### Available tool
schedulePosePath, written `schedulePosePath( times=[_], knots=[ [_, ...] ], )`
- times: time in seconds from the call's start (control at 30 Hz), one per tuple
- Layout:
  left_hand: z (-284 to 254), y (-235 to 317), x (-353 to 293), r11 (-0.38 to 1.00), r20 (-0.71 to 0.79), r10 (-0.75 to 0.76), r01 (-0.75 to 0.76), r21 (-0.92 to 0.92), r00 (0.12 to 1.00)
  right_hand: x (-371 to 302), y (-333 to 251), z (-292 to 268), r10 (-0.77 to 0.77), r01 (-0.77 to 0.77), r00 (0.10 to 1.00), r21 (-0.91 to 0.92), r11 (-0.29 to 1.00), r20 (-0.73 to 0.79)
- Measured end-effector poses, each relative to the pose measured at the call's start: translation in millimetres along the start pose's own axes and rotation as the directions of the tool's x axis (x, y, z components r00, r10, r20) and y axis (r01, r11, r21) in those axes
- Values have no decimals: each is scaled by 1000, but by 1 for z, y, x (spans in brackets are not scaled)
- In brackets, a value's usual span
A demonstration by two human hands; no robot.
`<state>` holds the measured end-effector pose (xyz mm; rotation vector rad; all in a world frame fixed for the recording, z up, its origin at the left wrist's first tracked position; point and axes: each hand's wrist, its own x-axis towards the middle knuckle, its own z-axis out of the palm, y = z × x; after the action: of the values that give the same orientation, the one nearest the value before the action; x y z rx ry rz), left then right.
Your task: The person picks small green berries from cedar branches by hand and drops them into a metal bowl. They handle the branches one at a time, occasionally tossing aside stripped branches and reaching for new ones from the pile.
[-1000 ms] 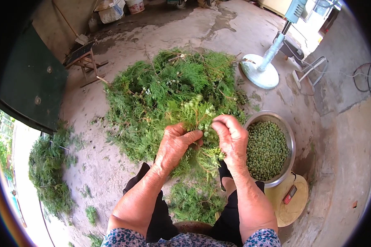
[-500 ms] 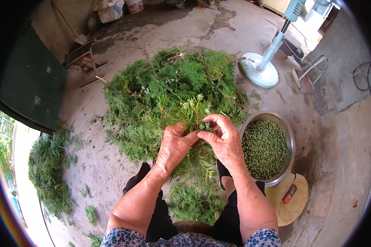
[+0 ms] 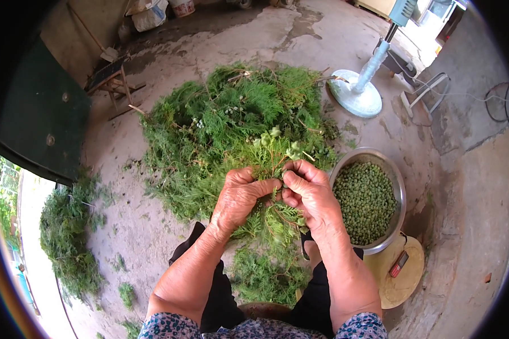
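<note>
My left hand (image 3: 237,195) is closed round a leafy cypress branch (image 3: 271,151), held over the near edge of a big heap of cut cypress branches (image 3: 260,107). Pale green, knobbly cones (image 3: 293,150) stick out at the branch's tip. My right hand (image 3: 312,195) is beside the left, thumb and forefinger pinched on what looks like a small green cone at the branch; the fingers cover most of it. More foliage (image 3: 280,217) hangs below both hands. Just right of my right hand stands a metal basin (image 3: 400,212) filled with picked green cones (image 3: 365,203).
A red and black phone (image 3: 398,264) lies on a round tan stool top (image 3: 407,285) by the basin. A fan's round base (image 3: 356,99) stands far right. Another cypress pile (image 3: 68,243) lies left, and loose sprigs (image 3: 260,277) lie between my feet. A wooden stool (image 3: 113,85) is far left.
My right hand has turned, its fingers now curled in tighter at the branch. My left thumb has shifted slightly right, and more foliage shows below the hands.
</note>
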<state>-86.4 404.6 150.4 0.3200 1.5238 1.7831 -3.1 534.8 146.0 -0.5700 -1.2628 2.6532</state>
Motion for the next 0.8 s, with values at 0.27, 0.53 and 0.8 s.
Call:
schedulePosePath(
  times=[0.27,0.53,0.8],
  knots=[
    [2,-2,4,996,-138,17,-29,-82,990,1,-15,-28,-118,145,987,298,944,-107],
    [14,-4,3,996,-15,-16,17,91,1000,0,-17,-27,-226,235,969,86,968,-97],
    [21,-10,1,980,-32,71,-63,189,997,-1,-9,-9,-268,196,952,-379,905,-148]
  ],
)
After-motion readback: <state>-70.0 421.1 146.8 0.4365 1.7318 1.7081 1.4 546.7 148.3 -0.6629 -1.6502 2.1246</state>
